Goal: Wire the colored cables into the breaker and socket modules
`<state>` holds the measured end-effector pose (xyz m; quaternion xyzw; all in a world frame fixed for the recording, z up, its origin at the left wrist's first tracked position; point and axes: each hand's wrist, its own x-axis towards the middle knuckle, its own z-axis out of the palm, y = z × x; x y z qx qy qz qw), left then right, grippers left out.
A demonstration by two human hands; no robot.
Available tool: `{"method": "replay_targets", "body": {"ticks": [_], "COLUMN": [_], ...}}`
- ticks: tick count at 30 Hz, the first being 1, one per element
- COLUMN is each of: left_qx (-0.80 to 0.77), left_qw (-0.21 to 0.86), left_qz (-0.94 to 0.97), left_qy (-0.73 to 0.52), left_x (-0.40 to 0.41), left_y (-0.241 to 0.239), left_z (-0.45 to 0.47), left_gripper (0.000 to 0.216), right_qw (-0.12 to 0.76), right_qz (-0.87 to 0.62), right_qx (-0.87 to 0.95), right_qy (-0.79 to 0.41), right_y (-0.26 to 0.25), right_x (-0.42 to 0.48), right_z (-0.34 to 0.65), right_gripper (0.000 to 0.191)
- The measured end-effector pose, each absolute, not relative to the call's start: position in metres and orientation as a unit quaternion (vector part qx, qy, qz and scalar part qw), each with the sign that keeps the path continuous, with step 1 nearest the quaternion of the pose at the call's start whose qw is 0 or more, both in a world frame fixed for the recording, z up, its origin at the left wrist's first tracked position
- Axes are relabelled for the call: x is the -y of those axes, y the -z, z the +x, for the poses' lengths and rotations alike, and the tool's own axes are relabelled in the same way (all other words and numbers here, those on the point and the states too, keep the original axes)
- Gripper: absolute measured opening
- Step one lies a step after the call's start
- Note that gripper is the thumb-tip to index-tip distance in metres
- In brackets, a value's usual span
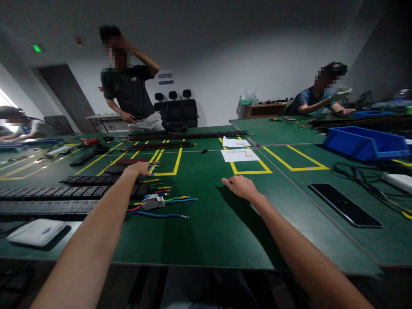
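my left grip (139, 168) is down on the black socket strips (80, 192) at the left of the worktop (209, 231), fingers hidden, so i cannot tell if it is clenched; coloured wires (161, 189) and a grey breaker (153, 201) lie just beside it. my right grip (242, 187) hovers released and empty over bare green, a phone (346, 205) to its right and white sheets (240, 155) beyond.

Room dim, ceiling dark. White wall (225, 77) at back. Lit green exit sign (37, 48) upper left, near a dark door (64, 94). Bright window (4, 101) at far left edge. Three black chairs (175, 107) against the wall, below a blue sign (165, 77). Green tables (209, 231), yellow-taped.
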<state>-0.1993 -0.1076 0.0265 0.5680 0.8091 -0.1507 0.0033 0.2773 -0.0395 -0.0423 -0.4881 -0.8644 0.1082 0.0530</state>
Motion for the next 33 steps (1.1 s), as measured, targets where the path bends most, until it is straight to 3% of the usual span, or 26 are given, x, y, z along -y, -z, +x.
{"method": "replay_targets", "body": {"ticks": [12, 21, 28, 33], "left_qx": [-0.870, -0.853, -0.856, -0.860], "left_qw": [-0.012, -0.010, -0.004, 0.004], "left_qz": [0.480, 0.509, 0.501, 0.497], "left_qy": [0.109, 0.115, 0.125, 0.121], "left_x": [0.115, 0.118, 0.120, 0.115], "left_y": [-0.001, -0.003, 0.001, 0.007], "left_z": [-0.187, -0.188, -0.172, -0.167], "left_gripper": [0.068, 0.053, 0.055, 0.073], "right_qw": [0.048, 0.060, 0.051, 0.043], "right_qz": [-0.476, -0.474, -0.473, -0.480], "right_qx": [0.872, 0.872, 0.874, 0.872], "right_qy": [-0.100, -0.103, -0.098, -0.088], "right_y": [0.045, 0.046, 0.045, 0.042], "right_x": [0.038, 0.040, 0.039, 0.043], "right_z": [0.277, 0.278, 0.277, 0.277], "right_gripper": [0.062, 0.060, 0.060, 0.060]}}
